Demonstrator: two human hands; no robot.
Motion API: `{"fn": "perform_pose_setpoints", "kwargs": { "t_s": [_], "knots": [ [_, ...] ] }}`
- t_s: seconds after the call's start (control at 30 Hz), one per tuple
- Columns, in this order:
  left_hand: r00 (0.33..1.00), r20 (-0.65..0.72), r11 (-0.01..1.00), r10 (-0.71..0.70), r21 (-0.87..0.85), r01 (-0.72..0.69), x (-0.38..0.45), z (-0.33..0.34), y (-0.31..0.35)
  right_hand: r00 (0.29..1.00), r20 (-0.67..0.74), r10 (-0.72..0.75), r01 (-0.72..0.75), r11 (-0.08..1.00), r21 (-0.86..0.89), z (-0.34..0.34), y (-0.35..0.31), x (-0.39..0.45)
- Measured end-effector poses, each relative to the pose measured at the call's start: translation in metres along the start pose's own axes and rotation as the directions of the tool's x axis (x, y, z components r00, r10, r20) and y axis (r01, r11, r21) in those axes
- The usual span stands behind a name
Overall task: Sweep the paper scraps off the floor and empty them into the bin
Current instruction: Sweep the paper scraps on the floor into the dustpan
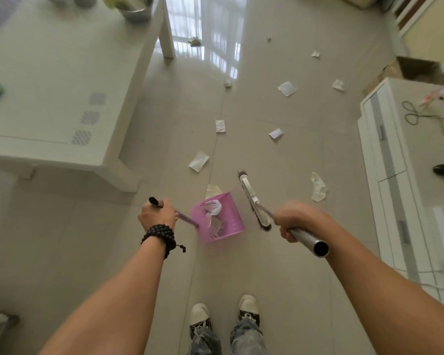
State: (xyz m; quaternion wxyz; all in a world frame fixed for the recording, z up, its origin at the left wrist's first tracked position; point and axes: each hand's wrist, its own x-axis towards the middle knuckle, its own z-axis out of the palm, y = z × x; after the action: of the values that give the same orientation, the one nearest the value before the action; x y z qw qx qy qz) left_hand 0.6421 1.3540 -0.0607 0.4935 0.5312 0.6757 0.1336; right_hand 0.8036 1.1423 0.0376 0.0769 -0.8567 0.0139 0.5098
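Observation:
My left hand (157, 217) grips the thin handle of a pink dustpan (228, 219), which sits low over the tiled floor with crumpled paper inside it. My right hand (296, 220) is closed around the metal pole of a broom; the white broom head (253, 198) rests on the floor just right of the dustpan. One scrap (212, 190) lies at the dustpan's far edge. Another scrap (318, 187) lies right of the broom head. Several more paper scraps (198, 161) are scattered farther ahead. No bin is visible.
A white table (62, 80) fills the left, its near leg (123, 178) close to the dustpan. A white low cabinet (405, 160) with cables and a black mouse runs along the right. A cardboard box (418, 69) stands behind it. My shoes (224, 313) are below.

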Motion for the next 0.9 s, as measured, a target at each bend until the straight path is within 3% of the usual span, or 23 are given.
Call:
{"fn": "perform_pose_setpoints", "kwargs": {
  "t_s": [0.13,0.3,0.43,0.6,0.73,0.9],
  "knots": [
    [0.987,-0.076,0.987,0.140,0.095,-0.133,0.049,-0.018,0.008,0.997,-0.058,-0.050,0.052,0.998,0.027,0.019,-0.032,0.009],
    [0.982,-0.111,0.974,0.152,0.187,-0.130,0.070,-0.024,0.034,0.997,-0.071,-0.020,0.024,0.998,0.064,0.019,-0.062,0.044],
    [0.977,-0.154,0.969,0.145,0.220,-0.109,0.090,-0.007,0.043,0.999,-0.042,-0.028,0.022,0.991,-0.132,0.013,-0.092,0.074],
    [0.973,-0.169,0.955,0.159,0.276,-0.109,0.137,0.016,0.057,0.997,0.082,-0.011,0.027,0.980,-0.195,0.023,-0.117,0.112],
    [0.987,-0.141,0.973,0.080,0.225,-0.047,0.173,0.038,0.028,0.972,0.234,-0.007,0.044,0.987,-0.155,0.021,-0.132,0.122],
    [0.997,-0.071,0.991,-0.003,0.134,0.013,0.169,0.054,0.024,0.947,0.314,-0.068,0.065,0.998,0.021,-0.014,-0.156,0.106]
  ]
}}
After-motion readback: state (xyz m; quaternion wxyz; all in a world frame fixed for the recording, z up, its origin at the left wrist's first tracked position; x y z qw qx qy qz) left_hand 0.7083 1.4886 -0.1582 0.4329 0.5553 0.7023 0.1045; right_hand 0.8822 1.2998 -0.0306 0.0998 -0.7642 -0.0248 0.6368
